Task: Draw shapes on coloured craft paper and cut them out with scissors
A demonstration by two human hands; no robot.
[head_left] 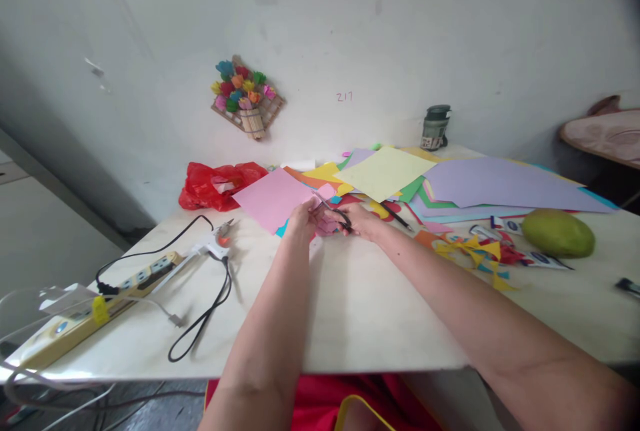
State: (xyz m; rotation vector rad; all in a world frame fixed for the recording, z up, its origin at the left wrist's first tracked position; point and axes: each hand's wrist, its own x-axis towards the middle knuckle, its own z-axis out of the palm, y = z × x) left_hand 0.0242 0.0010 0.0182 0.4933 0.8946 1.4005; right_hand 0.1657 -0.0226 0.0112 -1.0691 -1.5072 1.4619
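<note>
My right hand (356, 219) is closed on the dark handles of a pair of scissors (342, 219), whose blades point up and to the left. Close beside the blades, my left hand (305, 216) has its fingers pinched on a piece of pink paper, though the fingers partly cover it. A larger pink sheet (273, 197) lies behind and to the left of that hand. Small pink pieces (327, 225) are on the table between and below the two hands. Just right of the right hand rests a black pencil (397, 216).
Coloured sheets (490, 181) spread over the back right, beside a green mango (559, 233) and yellow paper scraps (475, 251). To the left are a red plastic bag (220, 184), a glue gun (216, 244) with its cord, and a power strip (145, 274). A tumbler (435, 128) stands behind.
</note>
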